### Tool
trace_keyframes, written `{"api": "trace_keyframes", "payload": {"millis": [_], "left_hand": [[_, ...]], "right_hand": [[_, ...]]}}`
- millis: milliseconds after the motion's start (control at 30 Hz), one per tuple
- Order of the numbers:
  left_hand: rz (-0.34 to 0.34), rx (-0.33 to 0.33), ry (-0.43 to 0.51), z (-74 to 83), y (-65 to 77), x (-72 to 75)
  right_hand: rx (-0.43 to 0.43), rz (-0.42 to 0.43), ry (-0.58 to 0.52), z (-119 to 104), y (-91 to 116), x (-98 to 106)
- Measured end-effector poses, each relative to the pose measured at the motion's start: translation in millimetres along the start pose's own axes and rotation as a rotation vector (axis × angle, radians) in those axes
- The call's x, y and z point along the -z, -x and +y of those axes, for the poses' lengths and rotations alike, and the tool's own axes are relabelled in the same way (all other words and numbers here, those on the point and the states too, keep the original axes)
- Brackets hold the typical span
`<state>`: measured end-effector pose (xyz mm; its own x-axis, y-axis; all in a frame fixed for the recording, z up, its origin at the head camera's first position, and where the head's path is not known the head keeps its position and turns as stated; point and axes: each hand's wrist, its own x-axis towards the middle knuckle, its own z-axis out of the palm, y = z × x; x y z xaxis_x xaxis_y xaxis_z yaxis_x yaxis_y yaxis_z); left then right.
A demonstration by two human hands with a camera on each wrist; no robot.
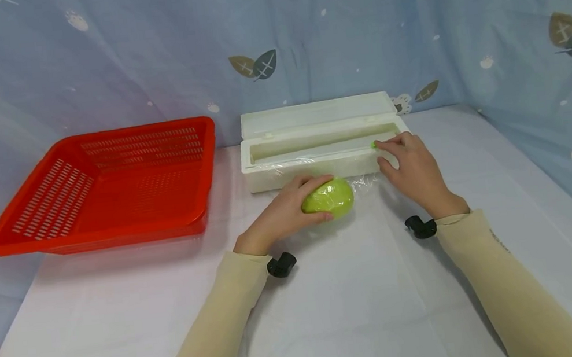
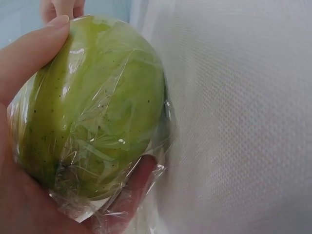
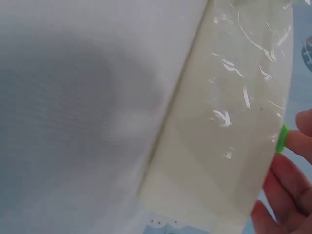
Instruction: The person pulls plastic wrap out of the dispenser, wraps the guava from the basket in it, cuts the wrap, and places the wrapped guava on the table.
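Note:
My left hand grips a green mango from its left side, thumb and fingers around it. Clear cling film wraps the fruit, creased and bunched near the palm in the left wrist view. A sheet of film stretches from the fruit to the front edge of a white film dispenser box. At the right end of that edge, a fingertip of my right hand touches a small green slide cutter. The right thumb sits below, apart from the cutter, by the box's front.
The dispenser's lid stands raised at the back, with a white roll inside the box. To the left, a red slotted basket stands on the white-covered table. A blue patterned curtain hangs behind.

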<state>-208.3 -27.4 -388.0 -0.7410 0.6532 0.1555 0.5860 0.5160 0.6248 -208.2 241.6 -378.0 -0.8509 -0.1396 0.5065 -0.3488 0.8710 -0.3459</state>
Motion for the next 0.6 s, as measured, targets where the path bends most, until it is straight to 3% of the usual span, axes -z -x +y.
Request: {"api": "trace_keyframes", "payload": {"millis": [167,367,600], "left_hand": [[0.000,0.031,-0.024,0.4,0.6,-0.2],[-0.036,0.058,0.022,0.0,1.6,-2.8],[-0.037,0.086,0.041,2.2,3.5,1.8]], "right_hand": [[0.003,-0.016,0.028,-4.4,-0.9,5.0],[-0.012,-0.032,0.074,-7.7,-2.0,7.7],[-0.026,0.004,0.121,-18.2,-9.8,8.4]]}}
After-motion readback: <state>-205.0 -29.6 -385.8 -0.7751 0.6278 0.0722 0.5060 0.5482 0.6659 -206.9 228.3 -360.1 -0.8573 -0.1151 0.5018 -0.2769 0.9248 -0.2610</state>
